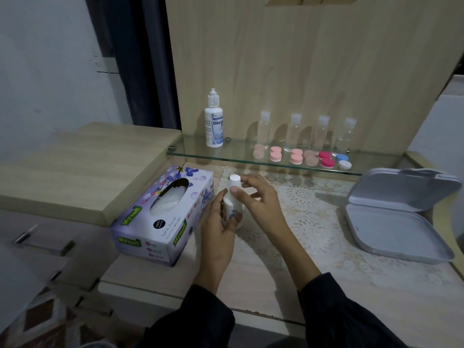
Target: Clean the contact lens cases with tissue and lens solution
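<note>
Dim, bluish light. 4 clear bottles on the glass shelf throw soft shadows leftward onto the panel behind it. The tissue box below the shelf gleams brighter. Frame edges bow, softly blurred.

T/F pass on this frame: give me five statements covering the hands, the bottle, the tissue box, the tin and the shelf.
1. Both the left hand and the right hand hold the small white bottle. True.
2. The tissue box lies to the right of the hands. False: it lies to their left.
3. The grey tin stands open. True.
4. The lens cases lie inside the tin. False: they sit on the glass shelf.
5. Four clear bottles stand behind the cases. True.
</note>
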`<state>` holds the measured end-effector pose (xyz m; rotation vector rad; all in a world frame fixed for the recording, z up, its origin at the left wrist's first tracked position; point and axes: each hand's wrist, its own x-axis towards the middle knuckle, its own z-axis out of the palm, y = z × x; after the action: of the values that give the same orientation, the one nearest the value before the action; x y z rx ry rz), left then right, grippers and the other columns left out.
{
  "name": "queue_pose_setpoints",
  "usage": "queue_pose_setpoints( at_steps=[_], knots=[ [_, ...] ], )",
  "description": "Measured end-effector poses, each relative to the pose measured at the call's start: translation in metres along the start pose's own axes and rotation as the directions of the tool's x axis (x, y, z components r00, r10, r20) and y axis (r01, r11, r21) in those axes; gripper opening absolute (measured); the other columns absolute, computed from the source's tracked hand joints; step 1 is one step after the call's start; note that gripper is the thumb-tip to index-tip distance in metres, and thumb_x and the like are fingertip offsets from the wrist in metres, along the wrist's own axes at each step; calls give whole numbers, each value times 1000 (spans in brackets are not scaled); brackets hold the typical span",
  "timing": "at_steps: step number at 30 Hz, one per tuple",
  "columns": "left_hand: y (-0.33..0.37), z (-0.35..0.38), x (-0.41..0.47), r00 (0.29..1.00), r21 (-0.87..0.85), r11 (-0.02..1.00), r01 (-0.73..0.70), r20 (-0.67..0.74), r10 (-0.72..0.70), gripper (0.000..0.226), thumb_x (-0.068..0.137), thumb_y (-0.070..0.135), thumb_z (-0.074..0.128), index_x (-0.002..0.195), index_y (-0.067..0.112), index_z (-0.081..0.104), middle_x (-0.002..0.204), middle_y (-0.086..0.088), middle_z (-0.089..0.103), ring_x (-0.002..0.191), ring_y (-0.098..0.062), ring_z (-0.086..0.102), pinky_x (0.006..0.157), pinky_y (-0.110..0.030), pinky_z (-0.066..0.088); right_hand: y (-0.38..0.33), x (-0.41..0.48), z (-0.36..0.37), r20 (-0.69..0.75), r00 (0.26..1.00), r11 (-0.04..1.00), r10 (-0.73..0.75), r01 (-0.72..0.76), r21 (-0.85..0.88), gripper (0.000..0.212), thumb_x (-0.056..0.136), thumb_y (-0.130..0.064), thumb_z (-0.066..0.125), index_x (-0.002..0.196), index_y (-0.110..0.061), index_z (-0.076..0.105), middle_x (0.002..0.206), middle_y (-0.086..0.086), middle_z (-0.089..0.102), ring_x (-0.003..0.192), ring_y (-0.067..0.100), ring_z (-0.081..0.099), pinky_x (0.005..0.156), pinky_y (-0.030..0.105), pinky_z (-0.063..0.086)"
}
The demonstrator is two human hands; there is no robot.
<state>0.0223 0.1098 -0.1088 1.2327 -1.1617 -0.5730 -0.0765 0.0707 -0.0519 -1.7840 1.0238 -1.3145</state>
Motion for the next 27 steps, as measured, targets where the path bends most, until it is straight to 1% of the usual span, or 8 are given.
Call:
queue_pose_setpoints(
  at_steps=[5,8,11,14,16,20,24,27],
  knots=[
    [0,-1,0,1000,-2,1000,3,11,-3,67,78,20,62,128,57,39,139,20,43,133,-6,38,107,-46,38,1,-1,-4,-53,999,999,-4,1,-45,19,78,-30,75,95,-26,67,106,-7,64,99,9,56,72,10,39],
    [0,-2,-2,999,7,1000,17,31,-17,64,80,17,63,131,48,40,138,8,49,129,-11,45,104,-46,42,2,-12,-16,2,1000,990,1,-1,-141,36,84,-36,68,118,-29,61,119,-12,59,106,4,53,81,14,38],
    [4,-3,-3,1000,33,999,-5,25,4,62,76,27,64,128,51,41,133,11,53,123,-9,49,103,-42,42,14,-33,-42,58,997,938,56,-33,-345,53,88,-43,61,136,-26,47,132,-8,50,118,7,46,95,24,38],
    [8,-3,-4,1000,32,999,-11,24,11,65,81,15,68,121,56,38,129,15,52,121,-8,50,102,-35,43,23,-61,-71,24,996,828,83,-56,-557,56,87,-50,53,136,-25,47,134,-6,49,120,10,46,92,24,36],
    [8,-3,-4,999,33,999,-8,34,7,65,82,8,68,124,50,38,131,13,51,121,-8,49,101,-33,43,26,-82,-87,-34,994,789,101,-101,-606,53,89,-47,52,136,-24,46,134,-8,47,119,8,43,93,25,37],
    [6,-3,-3,999,25,1000,-8,36,7,61,83,7,67,132,34,42,132,10,52,119,-10,50,98,-27,42,32,-107,-107,-19,992,695,121,-99,-713,56,91,-56,40,135,-23,46,142,-4,41,130,13,36,103,30,34],
    [13,-1,-4,1000,-13,1000,5,22,-5,58,82,3,67,123,36,44,116,24,53,109,-4,53,88,-14,39,32,-111,-105,-29,994,671,107,-94,-735,46,93,-51,45,129,-23,51,140,-1,41,130,16,34,99,30,34],
    [17,-2,-2,1000,-8,1000,15,23,-15,56,82,0,66,119,35,45,111,24,54,104,-2,54,85,-14,40,31,-110,-104,-35,994,664,106,-97,-741,48,93,-53,41,129,-24,51,139,-2,41,127,16,36,97,28,34]
  ],
)
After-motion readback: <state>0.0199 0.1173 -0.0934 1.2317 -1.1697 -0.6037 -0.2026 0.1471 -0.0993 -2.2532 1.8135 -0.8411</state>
